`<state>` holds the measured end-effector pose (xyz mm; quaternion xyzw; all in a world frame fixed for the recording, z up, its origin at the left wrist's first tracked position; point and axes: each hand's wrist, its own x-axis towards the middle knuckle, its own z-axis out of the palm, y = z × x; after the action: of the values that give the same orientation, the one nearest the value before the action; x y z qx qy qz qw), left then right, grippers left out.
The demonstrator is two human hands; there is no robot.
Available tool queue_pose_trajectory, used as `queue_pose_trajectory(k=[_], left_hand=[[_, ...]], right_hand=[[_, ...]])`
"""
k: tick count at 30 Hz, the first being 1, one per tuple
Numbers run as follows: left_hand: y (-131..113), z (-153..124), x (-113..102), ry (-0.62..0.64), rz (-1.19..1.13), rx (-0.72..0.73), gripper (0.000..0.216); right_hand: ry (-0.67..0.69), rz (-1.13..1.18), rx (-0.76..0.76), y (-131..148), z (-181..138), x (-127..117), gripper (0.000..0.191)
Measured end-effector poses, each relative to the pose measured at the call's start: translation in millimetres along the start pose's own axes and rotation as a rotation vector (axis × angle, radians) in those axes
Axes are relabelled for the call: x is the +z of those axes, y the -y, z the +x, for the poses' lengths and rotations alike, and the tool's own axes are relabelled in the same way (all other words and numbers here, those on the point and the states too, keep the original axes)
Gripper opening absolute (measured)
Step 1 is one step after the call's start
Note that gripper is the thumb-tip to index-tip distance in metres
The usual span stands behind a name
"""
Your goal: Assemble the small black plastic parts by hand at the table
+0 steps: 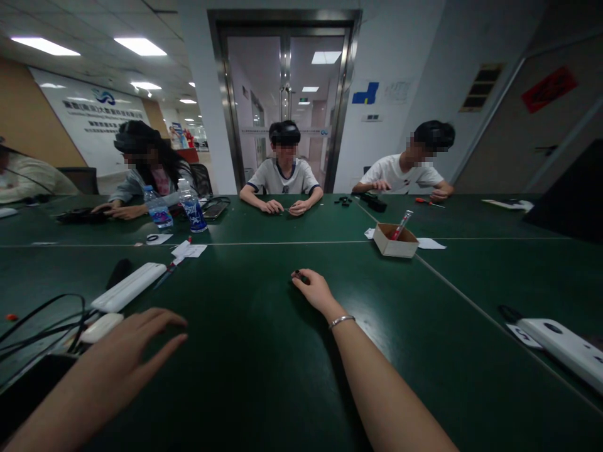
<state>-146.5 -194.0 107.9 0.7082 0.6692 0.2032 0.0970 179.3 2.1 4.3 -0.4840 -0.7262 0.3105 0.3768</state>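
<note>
My right hand (315,290) reaches out over the dark green table (264,364), its fingers curled round a small dark object (298,274) that touches the tabletop. A thin silver bracelet (341,321) circles that wrist. My left hand (129,348) hovers low at the left with its fingers stretched out and apart, holding nothing. It is nearest to a white power strip (128,287) and a smaller white device (101,327) with black cables.
Three people with headsets sit across the table, hands on it. Two water bottles (192,207) stand at the far left. A small cardboard box (396,240) holds a red-handled tool. Paper slips (189,250), a pen and another white power strip (563,342) lie around.
</note>
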Motion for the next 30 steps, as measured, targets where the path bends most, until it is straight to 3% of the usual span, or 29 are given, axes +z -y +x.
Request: queue_pose_trajectory(k=[4,6,11,15,18,23,30], left_hand=[[-68,60,27,0.160,0.028,0.214,0.027],[-93,91,46,0.179,0.023,0.298,0.029],[-125,146,105,0.004,-0.108,0.309,0.038],[-128,155,150,-0.028,-0.214,0.297,0.032],[-121,153,169,-0.081,-0.281,0.304,0.029],[-109,155,172,-0.114,-0.460,0.231,0.017],[-99,161,177,-0.125,-0.681,0.186,0.016]], right_hand=[[0.017,-0.086,-0.021,1,0,1,0.013],[0.020,-0.102,-0.039,1,0,1,0.012],[0.001,-0.115,-0.075,-1,1,4,0.006],[-0.014,-0.136,-0.091,-2,1,6,0.014],[-0.005,-0.117,-0.089,-3,2,4,0.018],[-0.019,-0.056,0.003,-3,1,-1,0.023],[-0.027,0.048,-0.018,-3,-2,-2,0.019]])
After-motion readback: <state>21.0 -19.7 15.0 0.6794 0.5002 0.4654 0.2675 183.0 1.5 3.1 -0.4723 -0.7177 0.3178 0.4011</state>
